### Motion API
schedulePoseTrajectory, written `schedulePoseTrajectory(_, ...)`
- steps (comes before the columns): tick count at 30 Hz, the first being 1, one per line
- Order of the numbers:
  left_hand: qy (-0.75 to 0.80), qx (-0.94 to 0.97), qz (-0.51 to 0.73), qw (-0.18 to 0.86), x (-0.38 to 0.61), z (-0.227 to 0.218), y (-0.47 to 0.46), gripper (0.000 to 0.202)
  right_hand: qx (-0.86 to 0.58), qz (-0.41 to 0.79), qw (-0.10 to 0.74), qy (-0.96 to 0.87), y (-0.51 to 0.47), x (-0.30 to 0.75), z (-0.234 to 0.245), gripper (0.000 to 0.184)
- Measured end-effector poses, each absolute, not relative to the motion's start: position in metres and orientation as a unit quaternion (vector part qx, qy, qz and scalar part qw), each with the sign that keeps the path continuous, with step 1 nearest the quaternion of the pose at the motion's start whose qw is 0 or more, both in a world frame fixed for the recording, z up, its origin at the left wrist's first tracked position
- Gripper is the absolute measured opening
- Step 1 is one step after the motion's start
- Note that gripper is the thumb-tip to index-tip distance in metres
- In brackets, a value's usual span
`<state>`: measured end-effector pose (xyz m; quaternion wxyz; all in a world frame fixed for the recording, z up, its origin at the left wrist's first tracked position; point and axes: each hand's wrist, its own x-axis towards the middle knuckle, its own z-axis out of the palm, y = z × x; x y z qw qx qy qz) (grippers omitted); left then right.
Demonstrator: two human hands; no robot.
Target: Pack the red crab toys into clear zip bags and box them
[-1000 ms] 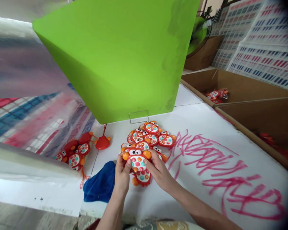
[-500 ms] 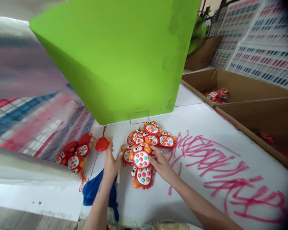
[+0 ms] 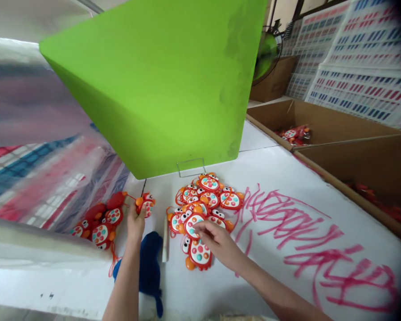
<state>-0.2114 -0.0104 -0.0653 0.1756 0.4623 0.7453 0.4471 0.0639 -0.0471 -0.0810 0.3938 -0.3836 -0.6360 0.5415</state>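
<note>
My left hand is closed on a small red-orange crab toy at the left of the white table, turned so its dotted face shows. My right hand rests on the near edge of a heap of crab toys, its fingers pinched around one crab toy. Another crab toy lies just below that hand. A second cluster of crab toys lies to the left of my left hand.
A blue cloth lies under my left forearm. A big green panel stands on a wire holder behind the heap. Cardboard boxes with more toys line the right. Plastic-wrapped printed sheets lie at left.
My left hand left the toy held by both hands, moved left and took up the lone crab toy, turning it face up. My right hand lowered its toy onto the heap's edge.
</note>
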Motion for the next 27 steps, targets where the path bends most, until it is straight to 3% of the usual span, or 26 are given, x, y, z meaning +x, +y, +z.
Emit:
schedulePoseTrajectory(4, 0.642, 0.429, 0.565, 0.291, -0.147, -0.058, -0.044, 0.044, -0.361, 0.599, 0.4, -0.592, -0.046, 0.055, -0.081, 0.046)
schedulePoseTrajectory(6, 0.533, 0.354, 0.622, 0.45, -0.116, -0.053, -0.06, 0.048, -0.362, 0.606, 0.418, -0.572, -0.045, 0.054, -0.078, 0.057)
schedulePoseTrajectory(9, 0.483, 0.321, 0.592, 0.56, -0.088, -0.044, -0.074, 0.063, -0.376, 0.572, 0.448, -0.576, -0.044, 0.06, -0.073, 0.055)
schedulePoseTrajectory(12, 0.504, 0.348, 0.564, 0.553, -0.082, -0.043, -0.078, 0.051, -0.365, 0.562, 0.446, -0.594, -0.045, 0.066, -0.071, 0.046)
schedulePoseTrajectory(15, 0.542, 0.385, 0.578, 0.473, -0.082, -0.05, -0.076, 0.037, -0.378, 0.552, 0.459, -0.584, -0.048, 0.065, -0.074, 0.037)
schedulePoseTrajectory(19, 0.555, 0.397, 0.587, 0.436, -0.085, -0.058, -0.071, 0.035, -0.406, 0.529, 0.463, -0.585, -0.046, 0.06, -0.077, 0.031)
schedulePoseTrajectory(23, 0.553, 0.364, 0.573, 0.483, -0.088, -0.061, -0.069, 0.037, -0.411, 0.535, 0.433, -0.598, -0.04, 0.059, -0.077, 0.032)
schedulePoseTrajectory(27, 0.555, 0.391, 0.55, 0.486, -0.089, -0.065, -0.071, 0.039, -0.373, 0.585, 0.435, -0.574, -0.037, 0.058, -0.077, 0.044)
